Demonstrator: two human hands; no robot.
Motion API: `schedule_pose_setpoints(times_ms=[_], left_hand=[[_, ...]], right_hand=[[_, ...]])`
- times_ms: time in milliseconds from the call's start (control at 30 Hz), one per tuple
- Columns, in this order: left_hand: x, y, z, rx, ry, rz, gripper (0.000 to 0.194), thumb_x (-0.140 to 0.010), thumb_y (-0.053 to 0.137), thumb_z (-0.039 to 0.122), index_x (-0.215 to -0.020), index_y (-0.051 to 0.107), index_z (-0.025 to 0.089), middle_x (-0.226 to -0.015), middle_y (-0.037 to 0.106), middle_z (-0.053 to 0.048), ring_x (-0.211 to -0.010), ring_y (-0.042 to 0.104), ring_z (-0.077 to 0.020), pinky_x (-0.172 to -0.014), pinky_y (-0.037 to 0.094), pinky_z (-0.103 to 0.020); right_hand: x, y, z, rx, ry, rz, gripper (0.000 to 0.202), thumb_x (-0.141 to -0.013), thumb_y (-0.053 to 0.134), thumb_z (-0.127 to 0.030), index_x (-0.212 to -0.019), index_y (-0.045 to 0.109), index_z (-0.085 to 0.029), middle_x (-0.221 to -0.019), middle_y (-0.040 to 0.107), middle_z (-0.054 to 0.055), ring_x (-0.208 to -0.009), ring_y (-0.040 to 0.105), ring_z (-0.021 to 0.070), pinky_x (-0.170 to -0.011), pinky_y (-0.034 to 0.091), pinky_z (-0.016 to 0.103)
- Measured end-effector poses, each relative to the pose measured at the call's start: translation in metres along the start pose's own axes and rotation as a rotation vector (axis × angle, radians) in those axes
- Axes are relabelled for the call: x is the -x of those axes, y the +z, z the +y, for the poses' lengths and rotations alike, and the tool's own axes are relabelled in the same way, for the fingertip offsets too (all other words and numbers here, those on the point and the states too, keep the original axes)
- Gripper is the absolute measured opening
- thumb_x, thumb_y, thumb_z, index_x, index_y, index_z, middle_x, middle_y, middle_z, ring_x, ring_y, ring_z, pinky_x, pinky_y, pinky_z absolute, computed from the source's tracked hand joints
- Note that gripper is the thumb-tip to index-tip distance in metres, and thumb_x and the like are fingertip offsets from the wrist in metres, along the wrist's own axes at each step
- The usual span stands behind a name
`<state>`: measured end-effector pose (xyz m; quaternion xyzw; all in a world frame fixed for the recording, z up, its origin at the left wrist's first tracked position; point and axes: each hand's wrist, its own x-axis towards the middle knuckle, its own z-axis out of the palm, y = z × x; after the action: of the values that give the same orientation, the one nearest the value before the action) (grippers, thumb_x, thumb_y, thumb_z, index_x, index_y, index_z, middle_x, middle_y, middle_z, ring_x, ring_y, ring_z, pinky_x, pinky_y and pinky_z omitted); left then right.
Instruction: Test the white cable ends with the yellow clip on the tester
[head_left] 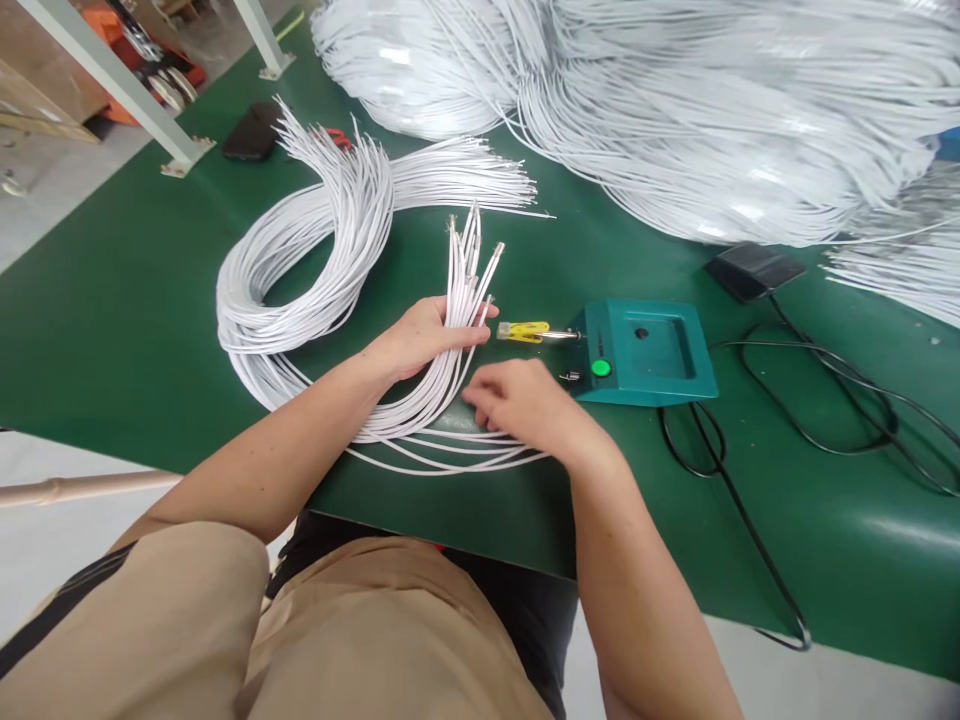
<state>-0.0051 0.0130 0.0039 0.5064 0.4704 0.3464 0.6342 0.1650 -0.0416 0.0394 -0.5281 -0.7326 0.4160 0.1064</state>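
My left hand (431, 335) is wrapped round a bundle of white cables (459, 315), whose tips with small clear ends point up and away. Close to its right, my right hand (517, 400) has its fingers curled together over the loose cables; whether anything is between the fingertips is too small to tell. Just beyond my right hand sits a teal machine (646, 352) with a green button (601, 368). A yellow piece (525, 331) is at the metal tip on the machine's left side. The bundle curves down into a large coil of white cables (300, 270).
A big heap of white cables (675, 110) covers the back of the green table (97, 330). A black pedal (754, 270) and black cords (817, 350) lie right of the machine. A dark object (251, 132) and red-handled tool (339, 139) lie at back left, near metal posts (127, 85).
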Motion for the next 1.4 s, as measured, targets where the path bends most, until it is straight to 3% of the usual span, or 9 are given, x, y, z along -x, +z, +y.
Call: schedule_pose_setpoints(times_ms=[133, 233, 333, 533, 800, 933, 1100, 1267, 1400], left_hand=[[0.003, 0.007, 0.001, -0.081, 0.073, 0.032, 0.041, -0.064, 0.084, 0.030, -0.098, 0.069, 0.013, -0.086, 0.068, -0.002, -0.078, 0.062, -0.0136, -0.079, 0.048, -0.029], [0.006, 0.012, 0.001, -0.159, 0.117, 0.039, 0.035, -0.063, 0.083, 0.026, -0.091, 0.065, 0.014, -0.082, 0.067, 0.000, -0.076, 0.062, -0.0135, -0.078, 0.047, -0.029], [0.008, 0.014, 0.001, -0.239, 0.139, 0.049, 0.034, -0.063, 0.082, 0.025, -0.088, 0.062, 0.014, -0.082, 0.067, 0.000, -0.077, 0.062, -0.0132, -0.078, 0.046, -0.028], [0.007, 0.014, 0.001, -0.267, 0.160, 0.035, 0.036, -0.064, 0.083, 0.029, -0.086, 0.060, 0.014, -0.082, 0.066, 0.001, -0.073, 0.061, -0.0115, -0.076, 0.047, -0.028], [0.010, 0.020, 0.003, 0.078, 0.124, -0.046, 0.036, -0.070, 0.080, 0.022, -0.086, 0.049, 0.015, -0.074, 0.065, 0.000, -0.069, 0.067, -0.0126, -0.063, 0.048, -0.023], [0.010, 0.021, 0.003, 0.103, 0.127, -0.098, 0.034, -0.073, 0.077, 0.021, -0.084, 0.045, 0.015, -0.077, 0.067, -0.002, -0.071, 0.068, -0.0135, -0.062, 0.049, -0.023], [0.010, 0.021, 0.003, 0.099, 0.158, -0.130, 0.033, -0.073, 0.076, 0.019, -0.085, 0.045, 0.015, -0.078, 0.068, -0.003, -0.070, 0.069, -0.0140, -0.058, 0.046, -0.022], [0.011, 0.021, 0.004, 0.120, 0.188, -0.079, 0.036, -0.068, 0.080, 0.021, -0.085, 0.049, 0.014, -0.082, 0.065, 0.000, -0.072, 0.068, -0.0128, -0.074, 0.054, -0.028], [0.012, 0.021, 0.004, 0.058, 0.232, -0.057, 0.032, -0.071, 0.079, 0.023, -0.089, 0.054, 0.014, -0.079, 0.063, 0.000, -0.072, 0.065, -0.0115, -0.075, 0.053, -0.027]], right_hand=[[-0.008, -0.008, 0.011, -0.406, 0.131, 0.446, 0.017, -0.087, 0.057, -0.031, -0.080, 0.064, -0.017, -0.066, 0.065, -0.001, -0.049, 0.059, 0.0104, -0.051, 0.052, 0.023], [-0.014, -0.004, 0.012, -0.529, 0.100, 0.557, 0.031, -0.078, 0.070, -0.043, -0.094, 0.067, -0.017, -0.067, 0.064, -0.002, -0.051, 0.058, 0.0110, -0.045, 0.053, 0.023], [-0.018, 0.001, 0.011, -0.589, 0.076, 0.591, 0.032, -0.073, 0.075, -0.043, -0.089, 0.068, -0.016, -0.068, 0.065, -0.002, -0.051, 0.057, 0.0099, -0.042, 0.050, 0.020], [-0.019, 0.002, 0.012, -0.719, 0.002, 0.627, 0.018, -0.079, 0.068, -0.030, -0.072, 0.066, -0.014, -0.061, 0.058, -0.004, -0.046, 0.046, 0.0044, -0.045, 0.043, 0.018], [-0.021, 0.001, 0.010, -1.080, 0.070, 0.502, 0.011, -0.071, 0.067, -0.026, -0.070, 0.063, -0.016, -0.057, 0.052, -0.005, -0.048, 0.046, 0.0064, -0.045, 0.039, 0.021], [-0.019, -0.001, 0.010, -1.008, 0.000, 0.513, 0.032, -0.071, 0.067, -0.023, -0.103, 0.070, -0.020, -0.059, 0.056, -0.007, -0.050, 0.049, 0.0073, -0.050, 0.042, 0.022], [-0.016, -0.005, 0.011, -0.922, -0.011, 0.537, 0.014, -0.069, 0.068, -0.020, -0.081, 0.073, -0.016, -0.061, 0.063, -0.003, -0.055, 0.052, 0.0074, -0.060, 0.045, 0.023], [-0.016, -0.006, 0.011, -0.942, 0.067, 0.586, 0.016, -0.065, 0.077, -0.024, -0.079, 0.076, -0.016, -0.068, 0.067, -0.002, -0.056, 0.050, 0.0066, -0.060, 0.045, 0.023], [-0.017, -0.004, 0.013, -0.960, 0.051, 0.585, 0.017, -0.065, 0.079, -0.027, -0.077, 0.074, -0.017, -0.066, 0.065, -0.002, -0.056, 0.050, 0.0070, -0.059, 0.045, 0.023]])
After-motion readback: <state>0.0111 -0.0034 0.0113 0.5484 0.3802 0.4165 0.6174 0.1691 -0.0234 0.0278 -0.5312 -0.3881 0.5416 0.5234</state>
